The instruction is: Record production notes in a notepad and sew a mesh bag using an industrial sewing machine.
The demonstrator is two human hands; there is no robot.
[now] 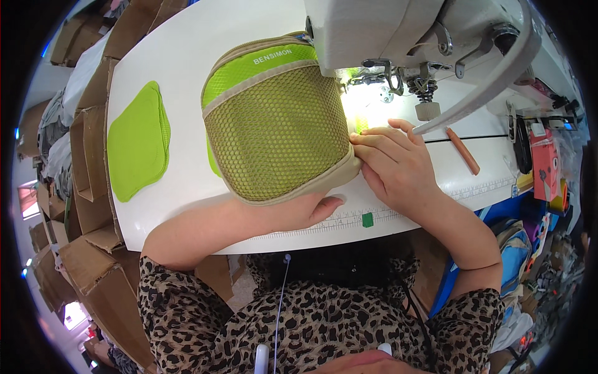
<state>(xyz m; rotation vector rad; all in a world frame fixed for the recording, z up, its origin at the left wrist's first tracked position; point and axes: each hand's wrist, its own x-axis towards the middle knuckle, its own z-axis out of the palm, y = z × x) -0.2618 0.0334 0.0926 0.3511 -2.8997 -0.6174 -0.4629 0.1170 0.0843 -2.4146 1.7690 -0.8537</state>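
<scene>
A green pouch bag (280,128) with a mesh front pocket and beige trim stands tilted at the left of the sewing machine (380,31). Its right edge reaches toward the brightly lit needle area. My left hand (311,209) is at the bag's lower edge; the thumb shows, while the bag hides the other fingers. My right hand (398,159) pinches the bag's edge at its right side with thumb and forefinger, just in front of the lit area. The other right fingers curl above. Glare hides the stitching spot.
Stacked bright green fabric pieces (140,143) lie at the table's left. An orange-brown stick (463,151) lies right of my right hand. A measuring tape strip (436,202) runs along the front edge, with a green patch (367,219). Cardboard boxes (93,149) line the left side.
</scene>
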